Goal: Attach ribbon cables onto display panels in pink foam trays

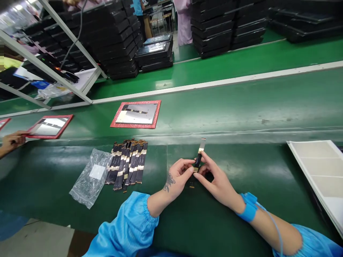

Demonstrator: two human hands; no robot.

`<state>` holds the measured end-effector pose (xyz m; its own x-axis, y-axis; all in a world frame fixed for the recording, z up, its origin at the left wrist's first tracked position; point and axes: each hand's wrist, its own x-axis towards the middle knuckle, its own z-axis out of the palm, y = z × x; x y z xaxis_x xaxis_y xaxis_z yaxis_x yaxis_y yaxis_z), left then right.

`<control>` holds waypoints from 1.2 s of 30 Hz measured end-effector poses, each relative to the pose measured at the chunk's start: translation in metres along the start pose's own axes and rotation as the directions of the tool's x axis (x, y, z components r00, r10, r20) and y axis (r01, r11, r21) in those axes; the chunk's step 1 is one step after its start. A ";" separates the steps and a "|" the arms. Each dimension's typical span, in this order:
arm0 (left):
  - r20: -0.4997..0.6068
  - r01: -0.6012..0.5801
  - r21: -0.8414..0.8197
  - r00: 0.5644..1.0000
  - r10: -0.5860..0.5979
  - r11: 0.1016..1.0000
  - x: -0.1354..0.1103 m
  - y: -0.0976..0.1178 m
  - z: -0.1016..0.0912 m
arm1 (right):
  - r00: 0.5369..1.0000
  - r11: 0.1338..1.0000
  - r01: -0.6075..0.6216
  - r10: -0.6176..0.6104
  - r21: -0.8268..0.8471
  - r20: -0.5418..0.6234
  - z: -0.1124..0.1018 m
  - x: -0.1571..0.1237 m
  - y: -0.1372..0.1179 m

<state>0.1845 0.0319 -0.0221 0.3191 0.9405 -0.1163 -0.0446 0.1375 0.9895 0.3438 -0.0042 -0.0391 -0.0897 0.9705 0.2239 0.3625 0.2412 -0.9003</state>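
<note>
The thin black flex strip with gold contacts (198,157) stands tilted above the green desk (241,117), its lower end pinched between the left hand (179,176) and the right hand (214,178), seemingly mid-peel or inspection, which next calls for steady, delicate fingertip grip.

— What do I have on the belt?
— A pile of dark flex strips (128,165), a clear bag (92,177) just left of it, two red-framed plates (136,114) (49,126) farther back.
— And beyond?
— I see black tray stacks (118,35); white sheets (320,171) at right.
</note>
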 end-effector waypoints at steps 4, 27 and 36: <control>0.033 0.018 -0.050 0.999 -0.017 0.999 0.000 0.000 0.001 | 1.000 1.000 0.008 -0.008 -0.017 -0.007 -0.003 0.001 -0.004; 0.099 -0.131 0.208 0.989 0.112 0.969 -0.003 -0.002 -0.002 | 0.998 0.997 0.063 -0.064 -0.040 -0.012 -0.009 0.010 -0.013; 0.084 -0.066 0.173 0.995 0.052 0.983 -0.002 0.003 0.000 | 0.998 0.995 0.066 -0.066 -0.080 0.010 -0.010 0.010 -0.018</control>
<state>0.1836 0.0307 -0.0187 0.3947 0.9171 -0.0567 0.0989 0.0189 0.9949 0.3456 0.0012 -0.0165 -0.1221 0.9525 0.2789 0.4285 0.3040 -0.8508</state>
